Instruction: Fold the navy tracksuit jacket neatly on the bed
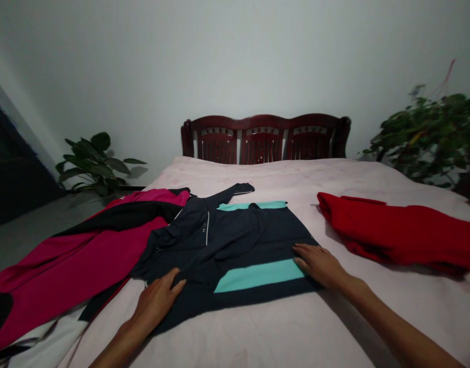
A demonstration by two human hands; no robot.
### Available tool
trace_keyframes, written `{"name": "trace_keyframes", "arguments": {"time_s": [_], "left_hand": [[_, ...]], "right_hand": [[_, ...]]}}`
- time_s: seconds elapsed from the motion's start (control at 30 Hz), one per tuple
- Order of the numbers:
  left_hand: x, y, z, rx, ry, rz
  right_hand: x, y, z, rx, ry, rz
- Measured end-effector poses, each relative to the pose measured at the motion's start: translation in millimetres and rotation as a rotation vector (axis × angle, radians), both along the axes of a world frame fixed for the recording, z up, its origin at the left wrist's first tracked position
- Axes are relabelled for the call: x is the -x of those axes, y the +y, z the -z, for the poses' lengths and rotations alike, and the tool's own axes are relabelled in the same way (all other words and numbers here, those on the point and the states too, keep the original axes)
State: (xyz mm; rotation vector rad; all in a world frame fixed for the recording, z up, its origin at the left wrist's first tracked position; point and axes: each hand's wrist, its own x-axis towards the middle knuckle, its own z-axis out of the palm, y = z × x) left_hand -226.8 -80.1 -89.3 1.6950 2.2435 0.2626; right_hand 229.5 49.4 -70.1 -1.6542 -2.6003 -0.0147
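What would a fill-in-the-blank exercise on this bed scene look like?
1. The left hand and right hand touch the navy garment with ____ panels.
2. The red garment lies nearer the ____ hand.
3. The magenta garment lies nearer the ____ hand.
4. The headboard has ____ slatted sections.
Missing words: turquoise; right; left; three.

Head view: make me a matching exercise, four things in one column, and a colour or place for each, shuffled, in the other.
Column one
1. Navy garment
2. Red garment
3. Pink-and-black garment
4. Headboard

Column two
A. Dark reddish-brown, beyond all the clothes
B. Lies beside the navy garment, on the left
C. Touched by both the left hand and the right hand
D. Lies apart, to the right of the navy garment

Right pairs: 1-C, 2-D, 3-B, 4-A
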Motion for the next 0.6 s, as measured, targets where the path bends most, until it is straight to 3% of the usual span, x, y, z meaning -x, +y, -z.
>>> {"name": "trace_keyframes", "arguments": {"time_s": [0.07, 0.13, 0.23, 0.37, 0.47, 0.6], "left_hand": [[-4.5, -2.0, -1.7, -0.033, -0.027, 0.022], [-8.7, -3.0, -1.5, -0.115, -0.067, 0.094], [-12.8, -5.1, 2.2, -0.233, -0.09, 0.211], [-14.7, -11.3, 5.7, -0.345, -0.034, 0.354], [-14.2, -15.9, 4.5, -0.415, 0.001, 0.462], [-13.0, -15.9, 1.1, -0.484, 0.024, 0.511]], "right_hand": [[19.2, 15.4, -19.3, -0.007, -0.004, 0.048], [53.4, 32.7, -33.5, -0.051, 0.068, -0.013], [116.4, 61.9, -42.3, -0.097, 0.161, -0.263], [184.4, 93.9, -38.9, -0.099, -0.039, -0.561], [205.2, 105.4, -35.6, -0.067, -0.169, -0.608], [191.6, 109.0, -50.0, -0.095, -0.22, -0.584]]}}
